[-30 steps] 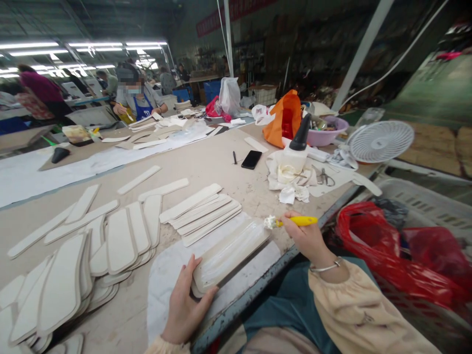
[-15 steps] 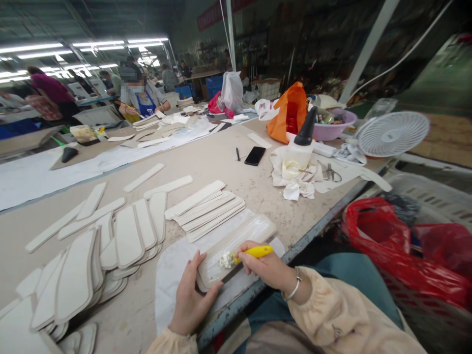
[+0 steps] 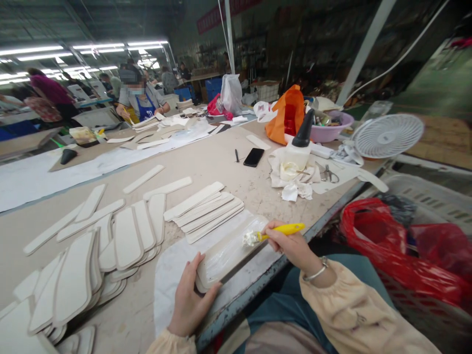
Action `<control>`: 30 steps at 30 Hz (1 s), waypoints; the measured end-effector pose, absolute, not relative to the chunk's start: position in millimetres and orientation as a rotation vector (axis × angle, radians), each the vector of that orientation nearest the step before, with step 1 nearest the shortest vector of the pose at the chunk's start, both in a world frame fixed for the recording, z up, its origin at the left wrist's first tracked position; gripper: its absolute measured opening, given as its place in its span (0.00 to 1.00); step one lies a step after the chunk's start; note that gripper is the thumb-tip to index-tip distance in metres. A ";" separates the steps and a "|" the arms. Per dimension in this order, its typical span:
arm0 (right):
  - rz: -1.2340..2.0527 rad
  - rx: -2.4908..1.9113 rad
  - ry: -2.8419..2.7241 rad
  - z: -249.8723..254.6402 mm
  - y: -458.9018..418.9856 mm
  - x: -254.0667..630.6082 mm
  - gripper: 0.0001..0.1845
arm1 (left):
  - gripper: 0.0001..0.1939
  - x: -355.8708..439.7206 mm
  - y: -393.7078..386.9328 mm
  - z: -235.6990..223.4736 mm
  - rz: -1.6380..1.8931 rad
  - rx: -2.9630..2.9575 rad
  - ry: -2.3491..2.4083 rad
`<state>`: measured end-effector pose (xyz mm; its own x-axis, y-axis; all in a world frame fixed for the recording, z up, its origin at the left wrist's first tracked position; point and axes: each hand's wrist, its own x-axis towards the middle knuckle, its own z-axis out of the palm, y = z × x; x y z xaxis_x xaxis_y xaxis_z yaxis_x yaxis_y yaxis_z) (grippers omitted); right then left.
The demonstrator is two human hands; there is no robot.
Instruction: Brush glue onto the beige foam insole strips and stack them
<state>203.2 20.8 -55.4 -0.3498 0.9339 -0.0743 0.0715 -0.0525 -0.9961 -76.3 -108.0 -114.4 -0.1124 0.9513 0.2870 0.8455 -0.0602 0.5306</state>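
Note:
My right hand (image 3: 289,243) is closed round the yellow handle of a brush (image 3: 285,229). White paste clumps on its bristles, which rest on the far part of a long, rounded off-white panel (image 3: 221,258). Wet, glossy streaks cover this panel, and at least one more lies under it. My left hand (image 3: 191,295) holds the panel's near left end, thumb along one edge and fingers at the other. White paper (image 3: 167,275) lies beneath. Just beyond, a fanned row of similar panels (image 3: 208,209) touches the paper.
Many loose panels (image 3: 127,236) overlap on the left. Farther back are a phone (image 3: 253,157), a glue container (image 3: 295,160), scissors (image 3: 328,173), an orange bag (image 3: 282,123) and a fan (image 3: 389,136). A red bag (image 3: 372,231) sits right of the table edge. Across the table, a co-worker (image 3: 142,101) handles pieces.
My right hand has moved the brush up and to the right along the panel, from near my left hand to its far part. My left hand stays at the near end.

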 end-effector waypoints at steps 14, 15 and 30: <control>1.138 -1.200 -1.233 -47.5 51.5 249.8 0.13 | 0.39 -82.1 -108.4 -116.8 0.898 1.980 2.025; 1.155 -1.164 -1.167 -46.4 52.0 249.3 0.13 | 0.39 -82.3 -108.9 -116.5 0.899 1.983 2.019; 1.218 -1.028 -0.895 -62.1 59.7 251.8 0.14 | 0.19 -143.4 -43.6 -58.4 0.779 2.019 2.223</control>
